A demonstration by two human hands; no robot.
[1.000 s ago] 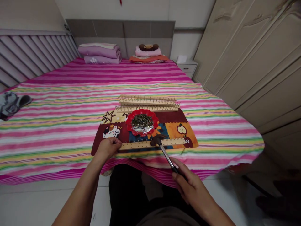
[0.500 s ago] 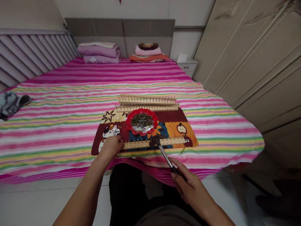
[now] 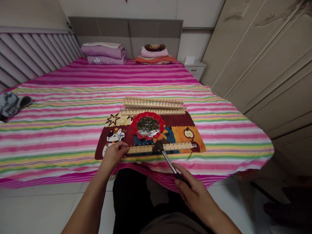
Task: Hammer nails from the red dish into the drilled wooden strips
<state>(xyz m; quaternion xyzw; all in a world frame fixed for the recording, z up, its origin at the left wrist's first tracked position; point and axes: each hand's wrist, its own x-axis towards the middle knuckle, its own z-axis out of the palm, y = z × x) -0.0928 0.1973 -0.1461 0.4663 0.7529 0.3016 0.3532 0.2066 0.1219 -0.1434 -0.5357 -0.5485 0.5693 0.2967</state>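
Observation:
A wooden strip point(image 3: 179, 146) studded with several nails lies along the near side of a patterned mat point(image 3: 100, 148). My left hand point(image 3: 115, 152) is closed on the strip's left end, thumb and fingers pinching it. In my right hand point(image 3: 192, 187) is a hammer point(image 3: 168, 160), gripped by its dark handle. The dark hammer head rests over the middle of the strip and hides part of it; whether it touches a nail, I cannot tell. Just beyond the strip sits a red scalloped bowl point(image 3: 134, 130) full of loose nails point(image 3: 148, 126).
Two more wooden strips point(image 3: 153, 110) with upright nails lie behind the bowl. Everything rests on a bed with a striped cover point(image 3: 231, 130). Folded bedding point(image 3: 103, 53) is stacked by the headboard, grey cloth point(image 3: 14, 105) lies at far left, and a wardrobe point(image 3: 263, 58) stands at right.
The hammer head has shifted slightly left along the strip, with my right hand following. My left hand's fingers have loosened a little at the strip's left end.

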